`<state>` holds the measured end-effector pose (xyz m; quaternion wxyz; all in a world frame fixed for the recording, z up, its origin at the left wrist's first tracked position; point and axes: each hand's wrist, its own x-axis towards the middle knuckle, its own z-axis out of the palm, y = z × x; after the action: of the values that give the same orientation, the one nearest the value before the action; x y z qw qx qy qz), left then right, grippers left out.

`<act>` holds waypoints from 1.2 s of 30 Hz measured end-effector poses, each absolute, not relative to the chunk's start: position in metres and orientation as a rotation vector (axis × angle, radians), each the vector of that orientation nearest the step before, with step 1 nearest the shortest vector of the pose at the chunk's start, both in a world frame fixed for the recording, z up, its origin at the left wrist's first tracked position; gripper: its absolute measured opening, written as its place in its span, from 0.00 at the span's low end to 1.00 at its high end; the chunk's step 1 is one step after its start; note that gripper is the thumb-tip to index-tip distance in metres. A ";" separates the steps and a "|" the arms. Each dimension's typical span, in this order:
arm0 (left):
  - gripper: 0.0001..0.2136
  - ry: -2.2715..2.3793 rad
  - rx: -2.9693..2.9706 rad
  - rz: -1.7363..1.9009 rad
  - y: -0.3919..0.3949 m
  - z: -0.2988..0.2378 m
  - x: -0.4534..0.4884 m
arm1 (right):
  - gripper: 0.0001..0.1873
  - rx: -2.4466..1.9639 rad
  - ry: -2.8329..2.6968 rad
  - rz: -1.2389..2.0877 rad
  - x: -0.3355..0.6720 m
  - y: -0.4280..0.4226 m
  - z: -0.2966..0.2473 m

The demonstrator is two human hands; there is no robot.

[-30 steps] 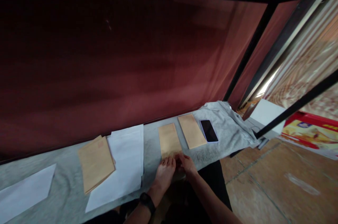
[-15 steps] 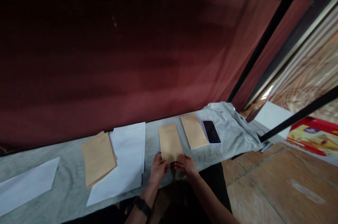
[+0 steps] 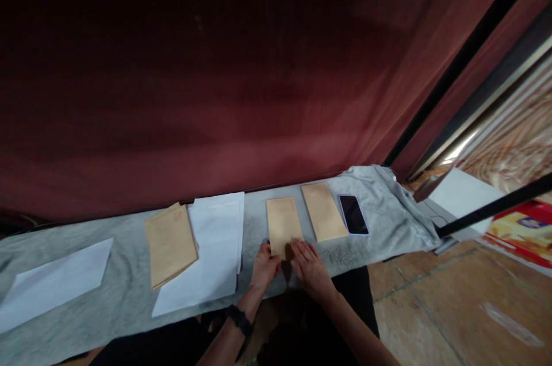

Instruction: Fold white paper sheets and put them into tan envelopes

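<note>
A brown paper envelope (image 3: pixel 283 219) lies on the grey cloth in front of me. My left hand (image 3: pixel 265 265) pinches its near left corner, fingers closed. Across the near right part of the envelope, my right hand (image 3: pixel 309 267) rests with fingers stretched out and fairly flat. Just to the right lies a second brown envelope (image 3: pixel 324 212), and beside that a dark-screened phone (image 3: pixel 354 214) in a pale case. To my left, several brown envelopes (image 3: pixel 170 245) partly cover a stack of white paper sheets (image 3: pixel 218 245).
Another white sheet (image 3: pixel 60 282) lies at the far left of the narrow cloth-covered bench (image 3: pixel 125 268). A dark red panel (image 3: pixel 215 113) rises behind it. Black metal bars (image 3: pixel 457 67) frame the right side. A red and yellow box (image 3: pixel 526 228) is at the right, above the tiled floor (image 3: pixel 431 302).
My right hand has gone from gripping the envelope's near edge to lying flatter on top of it. My left hand stays at the near left corner. The view has shifted slightly.
</note>
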<state>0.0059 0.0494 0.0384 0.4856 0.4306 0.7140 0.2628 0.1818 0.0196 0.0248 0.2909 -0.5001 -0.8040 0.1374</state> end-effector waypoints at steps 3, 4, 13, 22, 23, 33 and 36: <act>0.08 1.763 1.084 0.610 0.044 0.042 0.000 | 0.29 -1.317 -2.305 0.150 0.183 0.015 0.015; 0.08 1.798 1.119 0.603 0.041 0.044 -0.002 | 0.30 -1.327 -2.315 0.119 0.184 0.014 0.013; 0.18 1.735 2.264 0.570 0.068 0.037 0.024 | 0.28 -1.328 -2.290 0.116 0.185 0.008 0.017; 0.25 1.631 2.571 0.408 0.130 0.017 0.038 | 0.28 -1.330 -2.326 0.165 0.189 0.009 0.022; 0.25 1.629 2.568 0.409 0.133 0.017 0.039 | 0.28 -1.332 -2.336 0.168 0.189 0.009 0.022; 0.25 1.616 2.616 0.367 0.123 0.015 0.028 | 0.26 -1.395 -2.285 0.155 0.185 0.004 0.018; 0.25 1.574 2.678 0.349 0.100 0.011 0.017 | 0.28 -1.413 -2.251 0.177 0.185 0.004 0.017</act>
<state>0.0173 0.0997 0.0113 0.0080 0.8566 0.5036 0.1116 0.1846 0.0038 0.0167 0.2369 -0.5153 -0.8211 0.0644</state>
